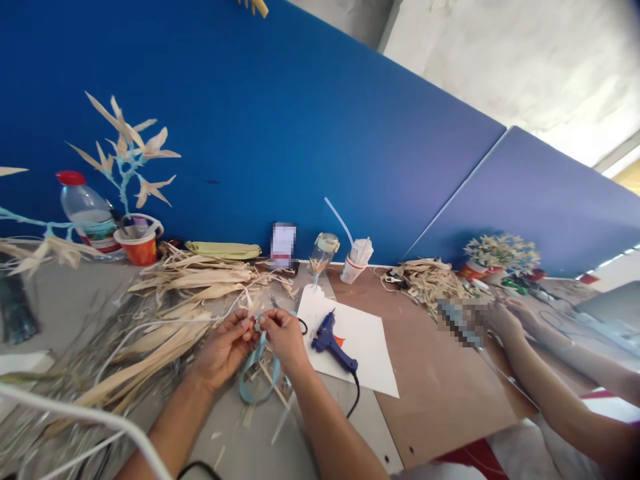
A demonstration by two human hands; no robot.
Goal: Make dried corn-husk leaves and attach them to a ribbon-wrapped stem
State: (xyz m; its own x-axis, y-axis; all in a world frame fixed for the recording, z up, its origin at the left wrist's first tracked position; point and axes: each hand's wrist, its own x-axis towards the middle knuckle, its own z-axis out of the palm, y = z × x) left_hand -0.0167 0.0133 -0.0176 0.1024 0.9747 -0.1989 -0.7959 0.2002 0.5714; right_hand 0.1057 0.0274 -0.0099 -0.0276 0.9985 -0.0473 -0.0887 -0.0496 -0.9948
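Observation:
My left hand (226,348) and my right hand (283,335) meet over the grey table, fingertips pinched together on a small piece at the end of a light blue ribbon (256,377). The ribbon loops down between my wrists. Dried corn husks (170,313) lie in a heap just left of my left hand. A blue glue gun (331,341) rests on a white paper sheet (365,347) right of my right hand, its black cord trailing toward me.
A blue partition (280,120) backs the table. Along it stand a water bottle (87,212), an orange cup (139,245), a husk-leaf branch (127,157), a glass jar (323,253) and a paper cup (356,259). Another person's arms (540,373) work at right on a brown board (440,380).

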